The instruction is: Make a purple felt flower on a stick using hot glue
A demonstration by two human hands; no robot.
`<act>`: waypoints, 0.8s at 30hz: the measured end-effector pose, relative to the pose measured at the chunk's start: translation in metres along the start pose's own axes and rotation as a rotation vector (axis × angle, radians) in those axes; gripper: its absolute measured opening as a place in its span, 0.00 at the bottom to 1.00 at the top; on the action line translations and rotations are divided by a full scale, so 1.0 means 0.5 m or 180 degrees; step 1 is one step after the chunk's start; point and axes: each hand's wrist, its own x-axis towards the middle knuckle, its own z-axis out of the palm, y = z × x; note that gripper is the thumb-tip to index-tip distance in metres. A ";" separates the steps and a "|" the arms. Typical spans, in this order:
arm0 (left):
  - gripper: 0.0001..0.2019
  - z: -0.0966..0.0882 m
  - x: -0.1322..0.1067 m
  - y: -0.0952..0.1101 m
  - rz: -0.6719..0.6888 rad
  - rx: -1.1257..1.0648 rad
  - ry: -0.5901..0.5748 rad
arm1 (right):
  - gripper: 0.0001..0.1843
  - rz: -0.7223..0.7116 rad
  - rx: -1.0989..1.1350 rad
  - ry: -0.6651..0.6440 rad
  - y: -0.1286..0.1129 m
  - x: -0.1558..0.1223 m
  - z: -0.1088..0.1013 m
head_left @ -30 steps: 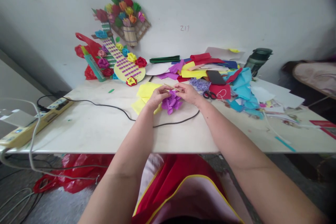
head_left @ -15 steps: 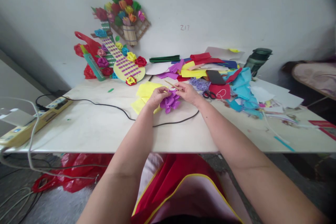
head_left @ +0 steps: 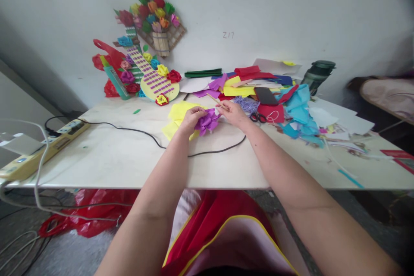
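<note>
A purple paper flower (head_left: 207, 123) with ruffled petals is pinched at its left side by my left hand (head_left: 192, 120). My right hand (head_left: 233, 113) grips a thin wooden stick (head_left: 216, 101), which points up and to the left, and its fingertips are at the flower's right edge. Whether those fingertips also hold a petal, I cannot tell. Yellow crepe paper (head_left: 177, 114) lies on the table under and behind my left hand. A black cable (head_left: 213, 152) curves across the tabletop in front of the flower.
Scissors (head_left: 258, 117), a dark phone (head_left: 265, 95) and blue crepe paper (head_left: 297, 110) lie to the right. A dark green bottle (head_left: 318, 75) stands behind them. Paper-flower decorations (head_left: 160, 79) lean at the back left. A yellow power strip (head_left: 48, 146) sits at the left edge.
My right hand has shifted slightly right, away from my left hand, and the stick now points more steeply up. The purple flower has tilted and moved a little left and up.
</note>
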 end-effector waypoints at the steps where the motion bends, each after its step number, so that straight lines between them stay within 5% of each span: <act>1: 0.10 0.000 0.000 0.001 -0.0013 0.0015 0.0001 | 0.16 0.0023 -0.0049 0.0016 -0.001 0.000 -0.001; 9: 0.10 -0.009 0.009 -0.006 0.0068 0.0104 0.0139 | 0.23 -0.0040 -0.0473 0.0138 -0.020 -0.003 -0.028; 16: 0.10 -0.009 0.007 -0.003 0.0017 0.0021 0.0119 | 0.17 -0.0181 -0.0683 -0.0081 -0.019 -0.009 -0.042; 24: 0.10 -0.010 0.007 -0.001 -0.0080 -0.0079 0.0105 | 0.23 -0.0140 -0.0551 -0.0411 -0.010 -0.009 -0.043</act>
